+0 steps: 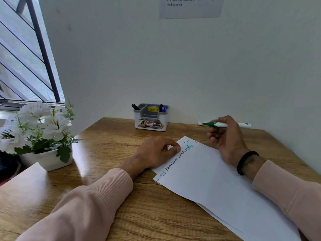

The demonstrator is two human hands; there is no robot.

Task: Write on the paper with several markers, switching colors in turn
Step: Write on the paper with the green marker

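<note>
Evidently between strokes, the right hand (225,134) grips the green marker (217,124) lifted off the paper (217,180), while the left hand (159,151), fingers curled, pins its edge to the tabletop (121,197) against sliding.

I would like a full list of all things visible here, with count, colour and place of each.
green marker: one, green and white, lifted above the desk in the right hand
paper: white sheets, stacked, desk right; blue, black, green writing along the left edge
pen holder: one, white and grey, desk back, by the wall
markers in holder: black and blue caps show
flower pot: one, white, white flowers, desk left
desk: wooden
notice: on wall, top
window: left
left hand: on paper's edge
right hand: black wristband
</note>
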